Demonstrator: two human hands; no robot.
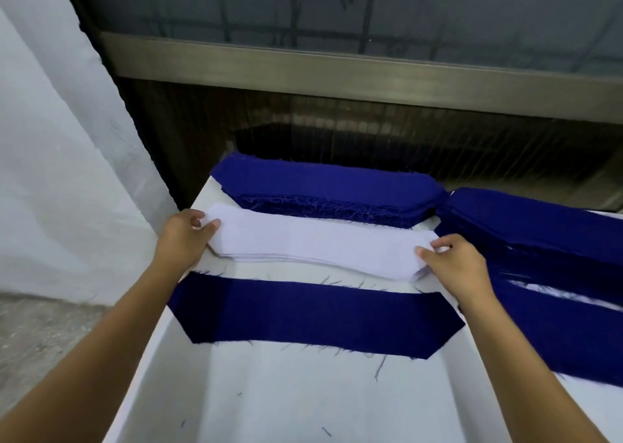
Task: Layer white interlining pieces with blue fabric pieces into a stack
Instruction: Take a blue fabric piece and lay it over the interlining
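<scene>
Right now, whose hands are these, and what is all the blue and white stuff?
There is no machine here. A person wears a camera on their head, so you see their own two hands from above, just as they do. On the white table lies one flat blue fabric piece, nearest the person. Behind it is a pile of white interlining pieces. The left hand holds one end of that pile and the right hand pinches the other end. Further back sits a thick stack of blue pieces, and other blue pieces lie to the right.
</scene>
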